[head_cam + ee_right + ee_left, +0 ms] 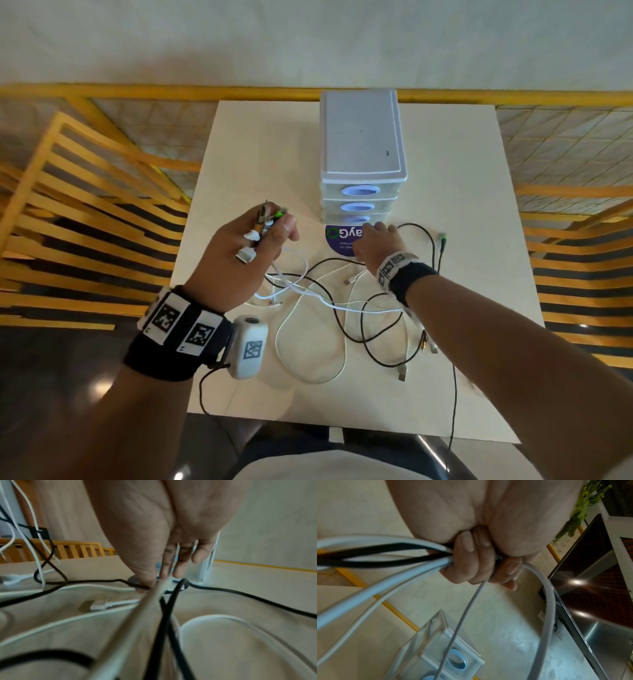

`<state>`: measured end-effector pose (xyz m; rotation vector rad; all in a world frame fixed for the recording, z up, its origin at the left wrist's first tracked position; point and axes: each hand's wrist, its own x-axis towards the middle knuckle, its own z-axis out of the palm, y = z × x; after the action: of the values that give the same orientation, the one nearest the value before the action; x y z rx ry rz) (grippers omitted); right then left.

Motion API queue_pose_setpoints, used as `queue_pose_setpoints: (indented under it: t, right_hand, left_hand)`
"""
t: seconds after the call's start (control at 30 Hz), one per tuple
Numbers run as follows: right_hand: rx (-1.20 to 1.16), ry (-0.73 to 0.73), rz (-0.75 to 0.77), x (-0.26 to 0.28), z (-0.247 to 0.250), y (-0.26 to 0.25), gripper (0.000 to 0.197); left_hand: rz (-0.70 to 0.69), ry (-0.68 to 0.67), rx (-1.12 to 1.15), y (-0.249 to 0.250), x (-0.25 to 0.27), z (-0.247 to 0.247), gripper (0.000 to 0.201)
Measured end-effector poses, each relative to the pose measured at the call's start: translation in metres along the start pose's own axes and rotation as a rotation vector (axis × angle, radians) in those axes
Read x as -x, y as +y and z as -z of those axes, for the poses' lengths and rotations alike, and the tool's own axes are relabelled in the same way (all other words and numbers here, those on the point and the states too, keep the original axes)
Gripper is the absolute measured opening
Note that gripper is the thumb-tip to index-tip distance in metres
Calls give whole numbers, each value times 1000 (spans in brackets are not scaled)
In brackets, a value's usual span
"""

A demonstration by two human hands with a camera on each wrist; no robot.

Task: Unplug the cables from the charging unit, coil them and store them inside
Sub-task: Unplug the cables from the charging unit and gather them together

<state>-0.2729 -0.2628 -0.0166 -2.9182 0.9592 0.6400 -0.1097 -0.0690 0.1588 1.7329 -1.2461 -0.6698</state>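
Observation:
My left hand (260,240) is raised over the table's left side and grips a bundle of plug ends (265,219), with its fingers (471,561) curled round white and black cables (385,555). These cables hang down into a loose tangle of cables (342,308) on the table. My right hand (373,240) reaches down to a round purple disc (337,245) in front of the white drawer unit (363,147). There its thumb and forefinger (164,572) meet on a white and a black cable (159,595) at the disc (133,579).
The cream table (462,205) carries the drawer unit with three blue-handled drawers, all closed. A green-tipped plug (442,237) lies to the right of my right hand. Yellow slatted chairs (85,205) stand at both sides. A thin black lead (454,394) hangs over the front edge.

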Motion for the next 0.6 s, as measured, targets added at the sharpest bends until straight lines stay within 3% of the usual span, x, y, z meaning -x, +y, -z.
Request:
queue_pose_setpoints:
  t: [0.13,0.27,0.47,0.6]
  right_hand:
    - [-67,21,53,5,29,12,16]
    - [-451,-8,-3,30,77,41,15]
    - [-1115,222,-148,85,111,81,2]
    - [-1465,392,-173,110,100,91,7]
  left_hand:
    - [27,-18,6,-4,0,-2,27]
    - [31,-14,-25,-8,0,-2,30]
    - [77,-15,-71,-7,-4,-6,27]
    - [116,-39,-39,-6,-6,-15,27]
